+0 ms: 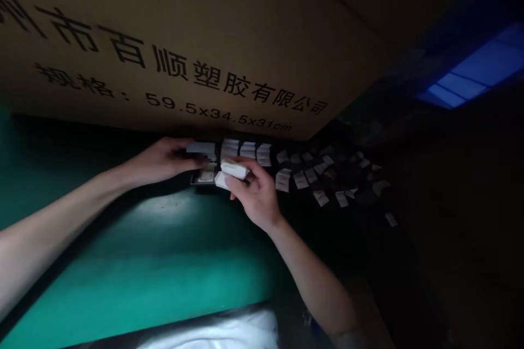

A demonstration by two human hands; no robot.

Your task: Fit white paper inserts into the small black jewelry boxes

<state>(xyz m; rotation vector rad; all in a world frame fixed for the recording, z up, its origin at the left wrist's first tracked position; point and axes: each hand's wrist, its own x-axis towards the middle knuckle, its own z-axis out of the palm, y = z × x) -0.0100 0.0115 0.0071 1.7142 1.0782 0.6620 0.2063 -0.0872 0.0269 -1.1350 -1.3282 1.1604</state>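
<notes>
My left hand [170, 161] reaches in from the left, its fingers closed on the edge of a small pale grey piece [202, 148]. Just below its fingertips lies a small dark tray [196, 179] with a light square piece [206, 174] in it. My right hand [257, 191] is closed around a white block-shaped piece [234, 169], held between thumb and fingers. Another white piece [222, 180] shows beneath that block, against the thumb. The two hands are close together but apart.
A large cardboard box [184, 27] with printed characters stands behind the hands. White pieces stand in short rows [263, 154] along its foot; several more [321, 197] lie scattered to the right. The green table [155, 262] spreads in front.
</notes>
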